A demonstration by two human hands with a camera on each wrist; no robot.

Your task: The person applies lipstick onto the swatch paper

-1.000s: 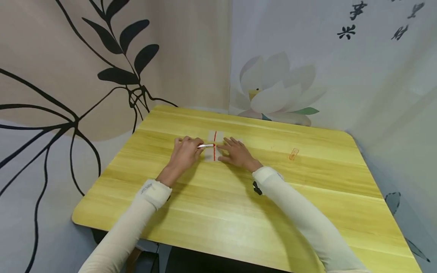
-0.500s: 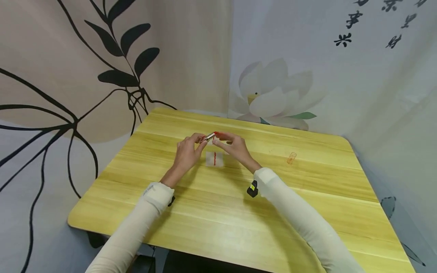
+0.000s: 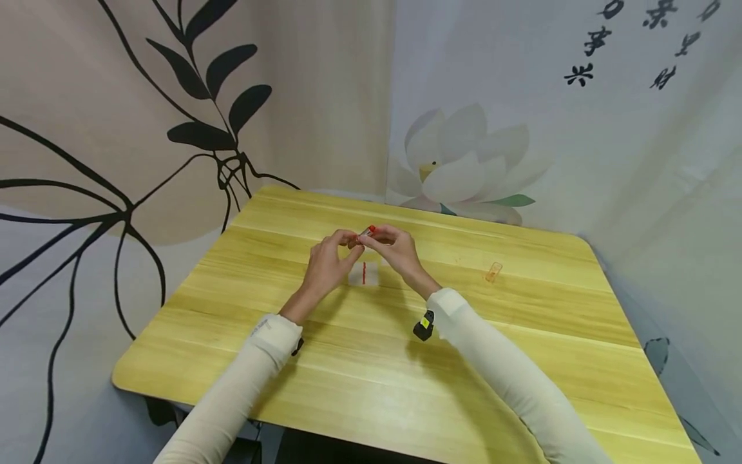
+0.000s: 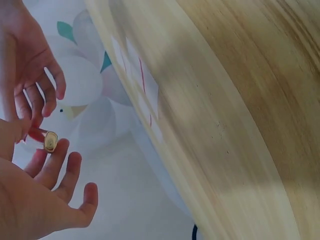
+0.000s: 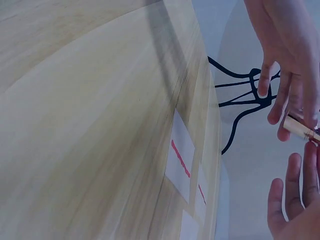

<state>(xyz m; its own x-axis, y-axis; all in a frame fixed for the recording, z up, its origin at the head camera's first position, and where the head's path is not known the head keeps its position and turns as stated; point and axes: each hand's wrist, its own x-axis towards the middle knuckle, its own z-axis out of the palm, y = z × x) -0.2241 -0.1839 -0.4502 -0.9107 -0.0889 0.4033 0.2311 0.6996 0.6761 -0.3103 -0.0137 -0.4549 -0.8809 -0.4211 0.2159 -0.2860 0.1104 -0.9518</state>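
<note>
A lipstick [image 3: 368, 231] with a metallic tube and a red end is raised above the table between both hands. My left hand [image 3: 326, 263] grips the tube, whose gold end [image 4: 51, 142] faces the left wrist camera. My right hand [image 3: 401, 255] pinches the lipstick near its red end with thumb and forefinger. Its other fingers are spread in the right wrist view, with the tube [image 5: 298, 126] at the frame's right edge. Below the hands lies a small white paper [image 3: 356, 276] marked with a red line; more paper [image 5: 200, 189] lies beyond it, partly hidden by the hands in the head view.
The papers lie on a yellow wood-grain table [image 3: 440, 386]. A small orange rectangular outline [image 3: 493, 272] shows on the tabletop to the right. Behind the table hang printed curtains [image 3: 324, 96] with leaf and lotus patterns.
Both hands have risen off the papers with the lipstick, uncovering the near paper. My right hand has gone from lying flat on the paper to pinching the lipstick, which now tilts upward.
</note>
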